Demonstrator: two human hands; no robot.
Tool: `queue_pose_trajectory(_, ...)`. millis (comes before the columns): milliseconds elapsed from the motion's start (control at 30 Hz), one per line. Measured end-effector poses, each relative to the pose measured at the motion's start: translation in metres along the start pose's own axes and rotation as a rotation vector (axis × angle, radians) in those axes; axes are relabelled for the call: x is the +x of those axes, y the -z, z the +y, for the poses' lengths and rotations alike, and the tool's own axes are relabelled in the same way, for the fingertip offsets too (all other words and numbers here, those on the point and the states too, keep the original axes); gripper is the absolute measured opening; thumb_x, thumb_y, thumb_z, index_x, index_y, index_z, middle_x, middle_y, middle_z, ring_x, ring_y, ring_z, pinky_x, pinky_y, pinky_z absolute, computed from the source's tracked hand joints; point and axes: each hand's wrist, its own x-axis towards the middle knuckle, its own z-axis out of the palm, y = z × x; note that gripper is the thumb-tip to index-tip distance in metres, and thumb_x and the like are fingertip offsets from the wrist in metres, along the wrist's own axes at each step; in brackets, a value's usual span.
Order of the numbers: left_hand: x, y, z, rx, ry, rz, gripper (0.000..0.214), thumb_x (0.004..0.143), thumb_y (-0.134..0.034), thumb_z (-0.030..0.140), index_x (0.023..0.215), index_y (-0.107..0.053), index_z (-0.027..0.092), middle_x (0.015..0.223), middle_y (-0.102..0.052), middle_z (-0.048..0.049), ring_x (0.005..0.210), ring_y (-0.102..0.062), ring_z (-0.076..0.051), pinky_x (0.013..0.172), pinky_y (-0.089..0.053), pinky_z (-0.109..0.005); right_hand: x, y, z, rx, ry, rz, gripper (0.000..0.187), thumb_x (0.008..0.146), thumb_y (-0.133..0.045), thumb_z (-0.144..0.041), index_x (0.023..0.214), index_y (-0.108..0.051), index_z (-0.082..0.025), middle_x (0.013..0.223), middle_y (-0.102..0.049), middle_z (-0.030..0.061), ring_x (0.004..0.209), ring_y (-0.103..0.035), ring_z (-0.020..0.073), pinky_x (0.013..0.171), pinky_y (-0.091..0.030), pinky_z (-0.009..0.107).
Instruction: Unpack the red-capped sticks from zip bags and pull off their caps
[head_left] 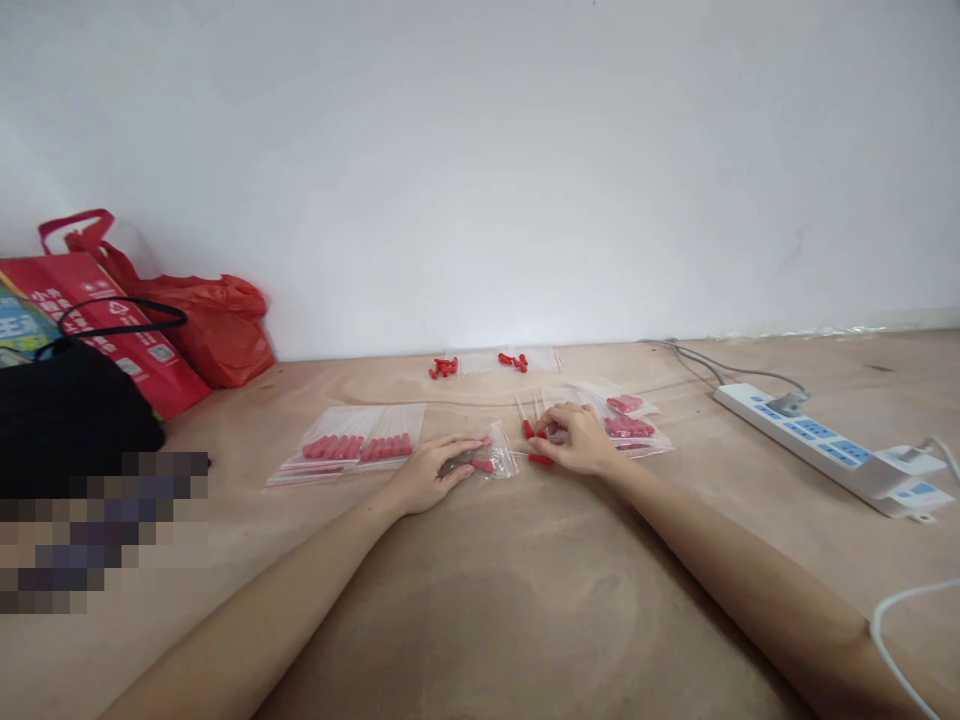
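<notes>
My left hand (pixel 433 474) is closed on a small clear plastic bag (pixel 504 452) with red pieces inside, resting on the wooden table. Just right of it, my right hand (pixel 576 438) has its fingers curled down in a pinch over a red-handled piece (pixel 528 429) with a thin pale shaft. Another red piece (pixel 539 459) lies flat under these fingers. Left of my left hand lie flat zip bags (pixel 390 420) with rows of red pieces. Beyond my right wrist, more zip bags (pixel 651 441) hold red pieces. Exactly what the right fingertips grip is partly hidden.
Near the wall, small red pieces (pixel 444 367) lie by a clear zip bag (pixel 480 359). A white power strip (pixel 802 435) with grey cables is at the right, and a white cable (pixel 885 610) runs nearby. Red bags (pixel 225 325) and a black bag (pixel 75 420) stand at the left.
</notes>
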Motion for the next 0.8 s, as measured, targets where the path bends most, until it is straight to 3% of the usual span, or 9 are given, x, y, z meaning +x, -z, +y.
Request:
queue_pose_trajectory(133, 0.000, 0.000, 0.000, 0.000, 0.004, 0.003, 0.034, 0.083, -0.045, 0.026, 0.117, -0.051, 0.025, 0.121, -0.054, -0.0032, 0.110, -0.049, -0.018, 0.095, -0.038, -0.036, 0.001, 0.009, -0.004, -0.062, 0.200, -0.198, 0.027, 0.063, -0.063, -0.046, 0.074, -0.061, -0.021, 0.077, -0.062, 0.0012, 0.077, -0.052, 0.0171, 0.070, -0.029, 0.030)
queue_pose_trajectory(233, 0.000, 0.001, 0.001, 0.018, 0.017, 0.005, 0.033, 0.083, -0.046, 0.027, 0.116, -0.052, 0.024, 0.119, -0.054, -0.0037, 0.109, -0.049, -0.018, 0.094, -0.039, -0.035, 0.003, 0.017, -0.004, -0.081, 0.207, -0.265, 0.012, 0.065, -0.062, -0.032, 0.068, -0.061, -0.020, 0.076, -0.062, 0.0016, 0.078, -0.052, 0.0174, 0.070, -0.031, 0.030)
queue_pose_trajectory(367, -0.001, 0.001, 0.002, 0.033, 0.038, 0.018, 0.034, 0.082, -0.047, 0.028, 0.116, -0.051, 0.023, 0.118, -0.055, -0.0044, 0.108, -0.050, -0.019, 0.094, -0.039, -0.034, 0.008, 0.037, 0.011, 0.188, 0.103, -0.314, 0.006, 0.066, -0.056, -0.022, 0.069, -0.060, -0.018, 0.071, -0.062, 0.0000, 0.066, -0.053, 0.0125, 0.062, -0.036, 0.025)
queue_pose_trajectory(467, -0.001, 0.001, 0.002, 0.043, 0.047, 0.017, 0.035, 0.082, -0.047, 0.028, 0.117, -0.050, 0.023, 0.120, -0.054, -0.0043, 0.110, -0.049, -0.019, 0.094, -0.039, -0.035, 0.012, 0.048, 0.026, 0.371, -0.038, -0.198, 0.012, 0.066, -0.058, -0.028, 0.070, -0.059, -0.017, 0.065, -0.062, 0.0000, 0.060, -0.052, 0.0120, 0.057, -0.038, 0.024)
queue_pose_trajectory(600, 0.000, 0.002, 0.005, 0.055, 0.042, -0.055, 0.037, 0.083, -0.046, 0.028, 0.120, -0.048, 0.024, 0.125, -0.051, -0.0041, 0.115, -0.045, -0.019, 0.097, -0.036, -0.037, 0.015, 0.034, 0.029, 0.442, -0.189, 0.172, 0.014, 0.067, -0.056, -0.030, 0.071, -0.057, -0.017, 0.065, -0.061, 0.0011, 0.059, -0.052, 0.0127, 0.056, -0.039, 0.024)
queue_pose_trajectory(700, 0.002, 0.002, 0.008, 0.037, -0.004, -0.097, 0.039, 0.084, -0.044, 0.028, 0.123, -0.045, 0.026, 0.128, -0.047, -0.0030, 0.119, -0.042, -0.018, 0.099, -0.034, -0.037, 0.013, 0.011, 0.019, 0.257, -0.171, 0.292, 0.011, 0.071, -0.051, -0.027, 0.073, -0.058, -0.018, 0.067, -0.062, 0.0011, 0.062, -0.053, 0.0133, 0.063, -0.037, 0.027)
queue_pose_trajectory(800, 0.003, 0.003, 0.010, 0.015, -0.064, -0.133, 0.040, 0.085, -0.043, 0.026, 0.125, -0.042, 0.027, 0.129, -0.047, -0.0017, 0.120, -0.040, -0.017, 0.101, -0.032, -0.036, 0.009, -0.007, 0.008, -0.018, -0.088, 0.254, 0.010, 0.073, -0.051, -0.023, 0.074, -0.060, -0.019, 0.074, -0.064, 0.0023, 0.075, -0.055, 0.0165, 0.073, -0.031, 0.032)
